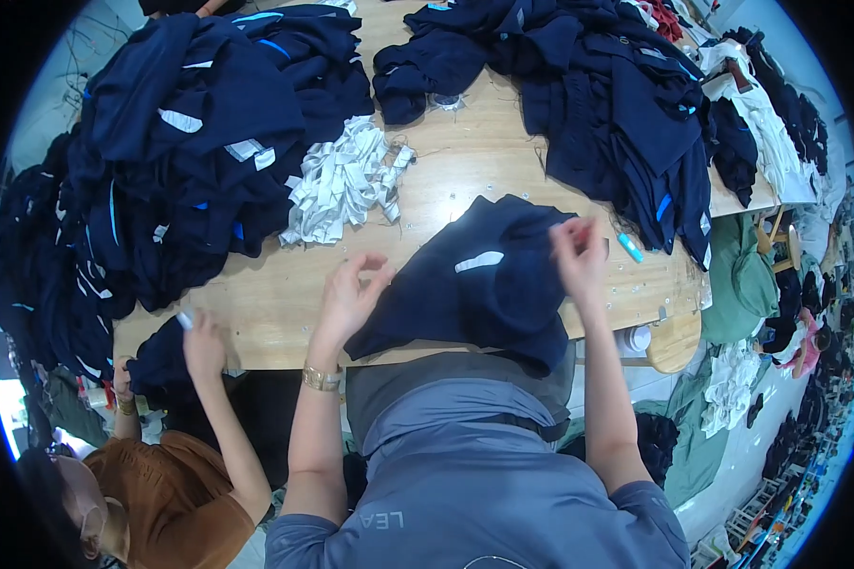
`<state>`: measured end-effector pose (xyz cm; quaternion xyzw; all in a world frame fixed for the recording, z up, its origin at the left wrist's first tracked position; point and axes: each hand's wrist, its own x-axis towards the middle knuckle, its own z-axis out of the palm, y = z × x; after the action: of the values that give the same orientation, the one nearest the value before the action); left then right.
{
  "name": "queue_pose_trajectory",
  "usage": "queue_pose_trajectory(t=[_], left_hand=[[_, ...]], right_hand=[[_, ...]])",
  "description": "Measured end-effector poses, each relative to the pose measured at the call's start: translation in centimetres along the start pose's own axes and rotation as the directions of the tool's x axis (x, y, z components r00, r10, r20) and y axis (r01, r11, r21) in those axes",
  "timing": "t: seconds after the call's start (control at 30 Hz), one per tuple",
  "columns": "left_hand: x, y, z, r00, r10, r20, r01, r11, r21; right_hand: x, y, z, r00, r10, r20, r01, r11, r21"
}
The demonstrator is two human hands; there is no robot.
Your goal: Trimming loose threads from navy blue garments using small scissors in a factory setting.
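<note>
A dark navy garment [522,256] lies spread in front of me on the wooden table, its lower edge hanging over the table's front edge. A white label [479,262] lies flat on its middle. My left hand [356,294] hovers beside the garment's left edge, fingers bent but apart, with nothing visible in them. Over the garment's right edge, my right hand [579,256] is raised with its fingers drawn together. Motion blurs those fingertips. Something small and dark shows beside them, too unclear to name.
Navy garments form big piles at the left [199,123] and right [626,114]. Between them sits a heap of white labels [342,180]. A teal tube-shaped object [629,247] lies right of my garment. At lower left, a co-worker's hand [204,346] holds something white above dark cloth.
</note>
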<state>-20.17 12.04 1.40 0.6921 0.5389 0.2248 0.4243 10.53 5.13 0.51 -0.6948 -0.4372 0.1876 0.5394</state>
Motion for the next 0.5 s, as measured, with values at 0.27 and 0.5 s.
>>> queue_pose_trajectory(t=[0.27, 0.5], left_hand=[[-1.0, 2.1, 3.3, 0.984, 0.177, 0.035, -0.180, 0.975, 0.132], [-1.1, -0.6, 4.0, 0.975, 0.210, -0.069, -0.183, 0.943, 0.277]], right_hand=[[-2.8, -1.2, 2.0, 0.951, 0.008, 0.308, -0.006, 1.000, -0.006], [-0.7, -1.9, -6.2, 0.957, 0.198, -0.213, -0.052, 0.837, 0.544]])
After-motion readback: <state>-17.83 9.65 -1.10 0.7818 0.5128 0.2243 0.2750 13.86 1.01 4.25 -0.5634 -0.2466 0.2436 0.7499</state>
